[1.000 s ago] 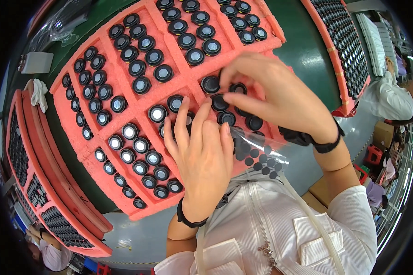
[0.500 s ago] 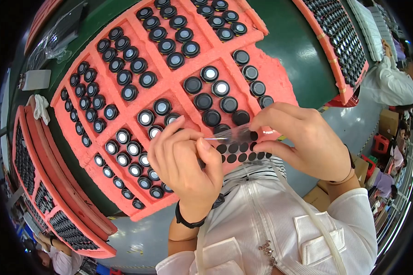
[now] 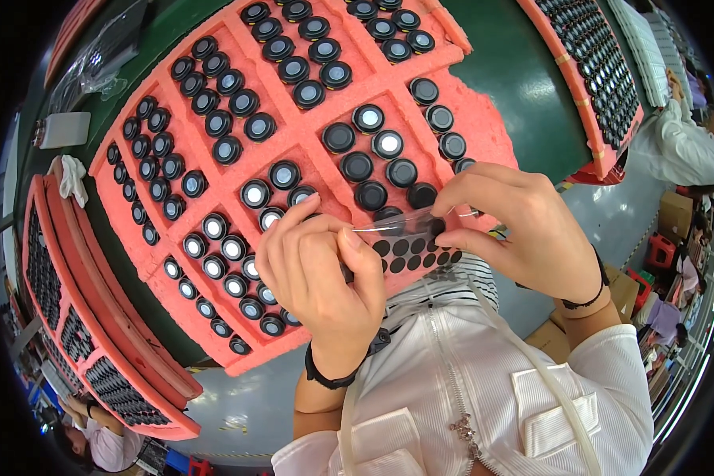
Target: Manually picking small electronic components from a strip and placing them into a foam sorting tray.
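Observation:
My left hand (image 3: 325, 274) and my right hand (image 3: 523, 230) hold between them a clear film sheet (image 3: 408, 246) carrying rows of small black round stickers. The left thumb and forefinger pinch its left edge; the right fingers grip its right end. The sheet hovers just above the near edge of a pink foam tray (image 3: 293, 159) whose recesses hold several round black caps (image 3: 357, 166), some with pale shiny centres. My white zipped jacket (image 3: 468, 397) fills the lower middle.
Stacked pink trays of small black parts (image 3: 71, 317) lie at the left, another long tray (image 3: 595, 71) at the upper right. A green tabletop (image 3: 523, 79) shows between them. A white cloth (image 3: 73, 178) lies at the left. Other people in white sit at the right edge and lower left.
Both hands have lifted off the caps in the tray and drawn back toward my chest. They now hold the sticker sheet between them, with the left fingers at its edge.

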The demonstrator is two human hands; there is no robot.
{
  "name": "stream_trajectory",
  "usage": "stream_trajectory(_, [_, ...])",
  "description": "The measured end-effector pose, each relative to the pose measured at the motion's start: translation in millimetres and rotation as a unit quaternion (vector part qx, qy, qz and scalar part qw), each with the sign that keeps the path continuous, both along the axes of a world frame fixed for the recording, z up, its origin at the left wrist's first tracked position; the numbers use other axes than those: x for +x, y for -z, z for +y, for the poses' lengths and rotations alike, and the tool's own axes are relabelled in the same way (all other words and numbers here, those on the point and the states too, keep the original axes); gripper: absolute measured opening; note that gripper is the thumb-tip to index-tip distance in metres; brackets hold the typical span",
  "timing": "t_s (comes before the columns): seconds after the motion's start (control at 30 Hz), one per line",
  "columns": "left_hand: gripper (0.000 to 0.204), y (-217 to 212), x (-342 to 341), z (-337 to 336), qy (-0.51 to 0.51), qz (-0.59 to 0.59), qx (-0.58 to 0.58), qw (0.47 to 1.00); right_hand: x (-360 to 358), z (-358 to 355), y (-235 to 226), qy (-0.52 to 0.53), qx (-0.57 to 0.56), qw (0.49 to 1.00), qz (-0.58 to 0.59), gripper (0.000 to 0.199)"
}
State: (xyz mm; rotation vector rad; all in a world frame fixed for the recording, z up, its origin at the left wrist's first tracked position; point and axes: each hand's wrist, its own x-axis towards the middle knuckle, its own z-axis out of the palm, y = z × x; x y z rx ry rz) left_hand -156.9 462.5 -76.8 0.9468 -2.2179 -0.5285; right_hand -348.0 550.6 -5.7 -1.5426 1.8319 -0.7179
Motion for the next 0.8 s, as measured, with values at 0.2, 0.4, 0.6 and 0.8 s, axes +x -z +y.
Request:
stream_trajectory(0.2, [0.007, 1, -1, 0, 0.000, 0.001, 0.001, 1.000, 5, 0, 3, 0.012, -0.016, 0.999, 0.045, 0.023])
stream_trajectory(0.4, [0.006, 4, -2, -2, -0.010, -0.011, 0.006, 1.000, 10, 2, 8, 0.031, -0.027, 0.997, 0.071, 0.019])
stream_trajectory(0.6, [0.006, 3, -2, -1, -0.010, -0.028, 0.020, 0.999, 8, -1, 11, 0.042, -0.012, 0.998, 0.053, 0.015])
stream_trajectory(0.8, [0.008, 1, -2, -5, 0.002, -0.080, 0.065, 0.995, -22, -11, 4, -0.025, 0.025, 0.991, -0.127, 0.015])
